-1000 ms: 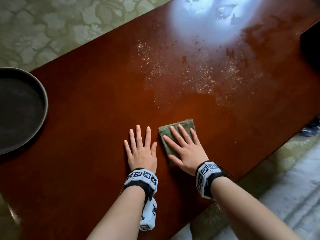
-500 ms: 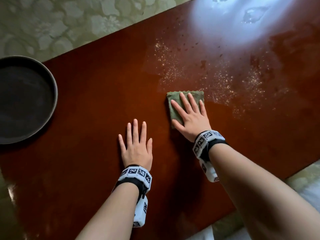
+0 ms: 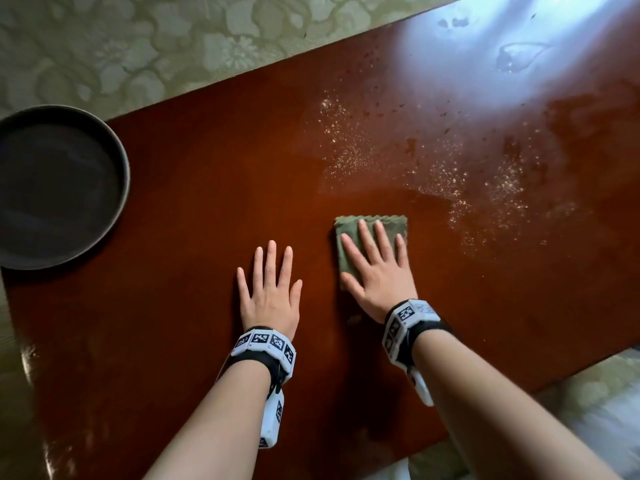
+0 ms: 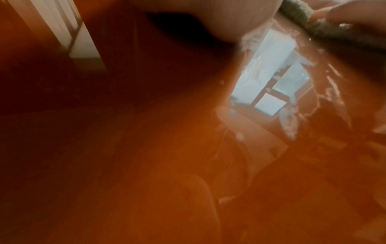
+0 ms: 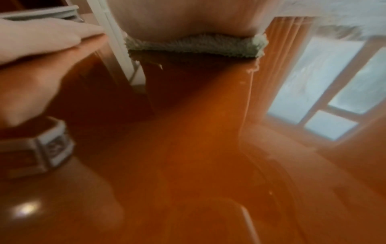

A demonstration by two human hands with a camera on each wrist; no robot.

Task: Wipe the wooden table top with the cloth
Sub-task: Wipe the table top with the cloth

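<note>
A folded green cloth (image 3: 394, 226) lies on the glossy red-brown wooden table top (image 3: 194, 209). My right hand (image 3: 375, 263) presses flat on the cloth with straight, spread fingers. In the right wrist view the cloth (image 5: 194, 46) shows as a fuzzy strip under the palm. My left hand (image 3: 272, 289) lies flat on bare wood just left of the cloth, fingers straight, holding nothing. Pale crumbs and powder (image 3: 450, 181) are scattered beyond and to the right of the cloth. Wet smears (image 3: 519, 57) shine at the far right.
A round dark tray (image 3: 123, 188) sits at the table's left end. Patterned green carpet (image 3: 138, 46) lies past the far edge. The near table edge (image 3: 554, 379) runs diagonally at lower right, close to my right forearm.
My right hand slid the cloth away toward the crumbs, then drew it back toward me. The left hand stayed planted on the table.
</note>
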